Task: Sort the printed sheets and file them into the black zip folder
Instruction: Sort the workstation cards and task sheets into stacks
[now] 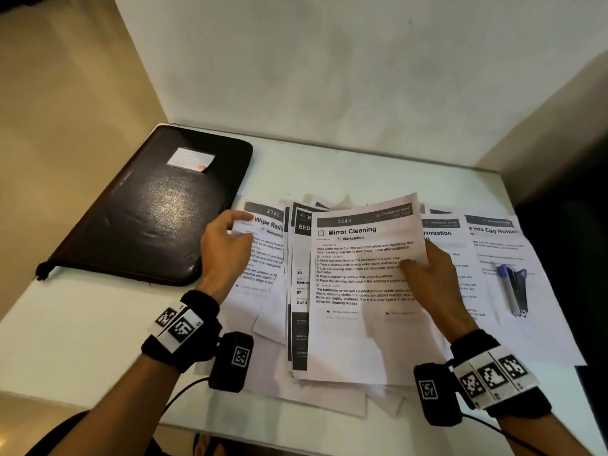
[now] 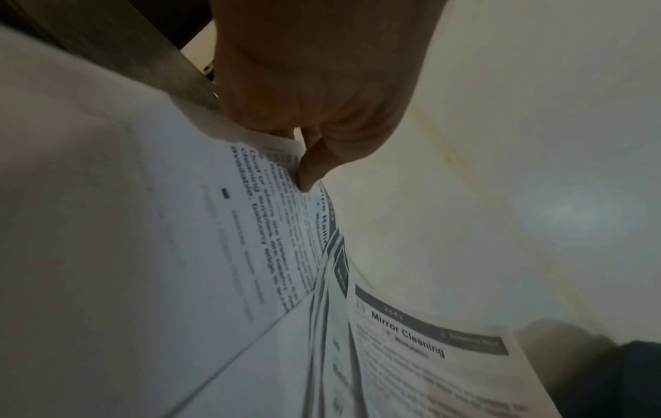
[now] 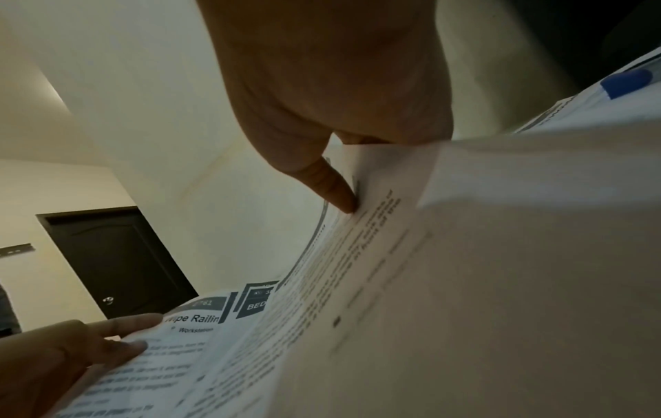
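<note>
My right hand (image 1: 431, 278): thumb on top and fingers under the right edge of the Mirror Cleaning sheet (image 1: 362, 291), lifting it off the pile.
My left hand (image 1: 225, 248): pinching the left edge of the Wipe Railing sheet (image 1: 263, 255).
Printed sheets (image 1: 329, 383): fanned and overlapping on the desk (image 1: 82, 340); light, floppy, likely to slide and crease, so I'd grip the edges and square them first.
Black zip folder (image 1: 158, 205): flat and closed, just left of the sheets; stiffer, I'd take its zip end.
Stapler (image 1: 515, 291): lying on the far-right sheet.
</note>
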